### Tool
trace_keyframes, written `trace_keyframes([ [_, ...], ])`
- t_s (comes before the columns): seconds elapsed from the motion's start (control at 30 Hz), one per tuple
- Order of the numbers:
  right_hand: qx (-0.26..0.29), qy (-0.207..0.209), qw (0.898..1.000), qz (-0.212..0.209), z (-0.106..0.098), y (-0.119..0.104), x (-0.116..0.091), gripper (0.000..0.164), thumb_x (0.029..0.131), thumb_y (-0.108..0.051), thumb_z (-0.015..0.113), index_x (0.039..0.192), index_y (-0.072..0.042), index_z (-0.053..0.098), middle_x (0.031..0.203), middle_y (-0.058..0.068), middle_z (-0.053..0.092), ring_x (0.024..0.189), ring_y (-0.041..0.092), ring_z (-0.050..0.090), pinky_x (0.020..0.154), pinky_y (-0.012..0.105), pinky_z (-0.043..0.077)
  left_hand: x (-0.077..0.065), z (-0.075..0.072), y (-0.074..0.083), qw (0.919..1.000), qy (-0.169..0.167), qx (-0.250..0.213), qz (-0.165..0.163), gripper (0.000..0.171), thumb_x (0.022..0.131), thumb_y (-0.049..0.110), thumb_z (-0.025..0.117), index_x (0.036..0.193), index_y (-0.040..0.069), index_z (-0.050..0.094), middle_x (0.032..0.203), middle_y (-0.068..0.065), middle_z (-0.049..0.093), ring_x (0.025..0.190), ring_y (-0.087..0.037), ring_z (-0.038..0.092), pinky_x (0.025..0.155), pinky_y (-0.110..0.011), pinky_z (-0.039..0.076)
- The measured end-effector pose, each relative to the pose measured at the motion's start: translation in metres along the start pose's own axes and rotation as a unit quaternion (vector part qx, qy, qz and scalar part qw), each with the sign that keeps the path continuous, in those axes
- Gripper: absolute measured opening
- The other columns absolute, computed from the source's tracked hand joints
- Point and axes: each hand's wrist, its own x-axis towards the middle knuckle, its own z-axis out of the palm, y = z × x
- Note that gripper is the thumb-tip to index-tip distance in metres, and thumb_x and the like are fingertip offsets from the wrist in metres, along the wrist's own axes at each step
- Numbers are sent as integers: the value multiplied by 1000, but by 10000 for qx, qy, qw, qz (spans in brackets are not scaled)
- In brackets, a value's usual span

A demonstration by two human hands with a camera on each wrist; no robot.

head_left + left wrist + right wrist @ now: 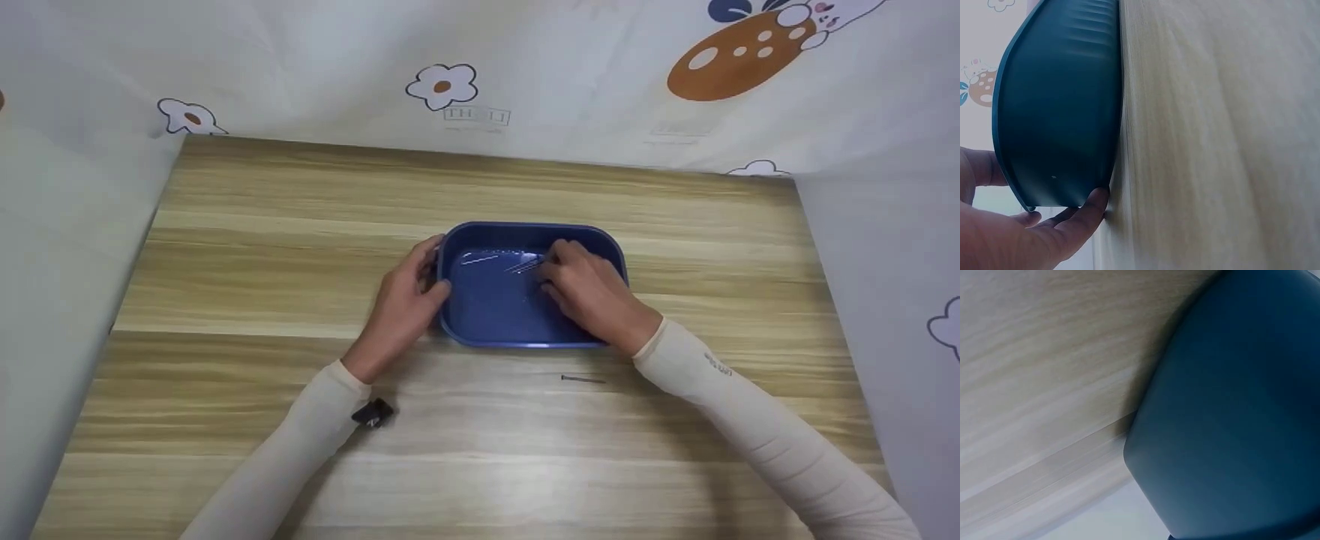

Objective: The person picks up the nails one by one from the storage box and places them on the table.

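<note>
Sleeves (780, 442) cover both forearms, cut off at the lower edge of the head view, and a small black object (373, 412) sits beside the left cuff, too dark to make out. Next comes a thin nail (583, 379) on the bare desk (480, 457), in front of the tub; it looks stiff and light, easiest pinched across its middle, though likely to roll. Beyond it, the blue tub (525, 345) stands upright at the desk's centre. It seems light, firm plastic, rather smooth, so best steadied by rim and end wall together. The left hand (403, 301) does so, fingers bent around the left end, thumb at the rim. The right hand (589, 289) is inside the tub with fingers curled inward, tips by some slim shiny pieces (523, 265); whether it pinches any cannot be told, as its own knuckles cover the spot and the right wrist view shows only outer wall. Those pieces would probably slide on the slick floor. Farther in, a bright line (480, 259) could be another piece or a glint. Behind everything hangs a printed sheet (322, 75), its faint lettering unreadable.
</note>
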Motion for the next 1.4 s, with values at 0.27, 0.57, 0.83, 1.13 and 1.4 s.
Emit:
trace_keyframes([
  [0.27,-212,79,9996,-154,0,-2,-1,3,97,-3,81,100,-1,80,103,15,64,90,36,62,73,51,61,-1,0,0,10000,-26,-29,8,65,101,-4,58,164,2,47,159,-22,58,151,-33,53,125,-42,46],
  [0.57,-98,110,9997,-187,-8,-4,-4,5,101,-1,75,102,2,79,110,16,67,95,35,63,79,49,60,0,0,1,10000,-28,-61,23,65,101,-4,59,165,3,47,158,-22,58,150,-34,54,124,-43,46],
  [0.83,-203,458,9985,-231,-15,-7,-10,6,98,0,76,102,5,76,108,15,67,95,36,63,80,50,59,0,0,-1,10000,12,-25,2,64,101,-2,59,163,6,50,153,-17,63,146,-27,57,123,-40,47],
  [1.13,-42,539,9985,-78,-33,-15,-23,7,101,0,76,106,4,78,114,14,68,102,33,63,87,45,61,0,0,0,10000,43,12,3,66,100,-3,60,164,5,49,153,-20,63,144,-31,59,122,-43,49],
  [1.4,88,687,9976,-72,-40,-20,-35,4,99,2,77,103,2,78,115,13,68,105,32,64,90,43,62,0,0,-1,10000,19,-10,0,66,100,-2,60,164,5,48,154,-21,62,145,-31,58,122,-41,49],
])
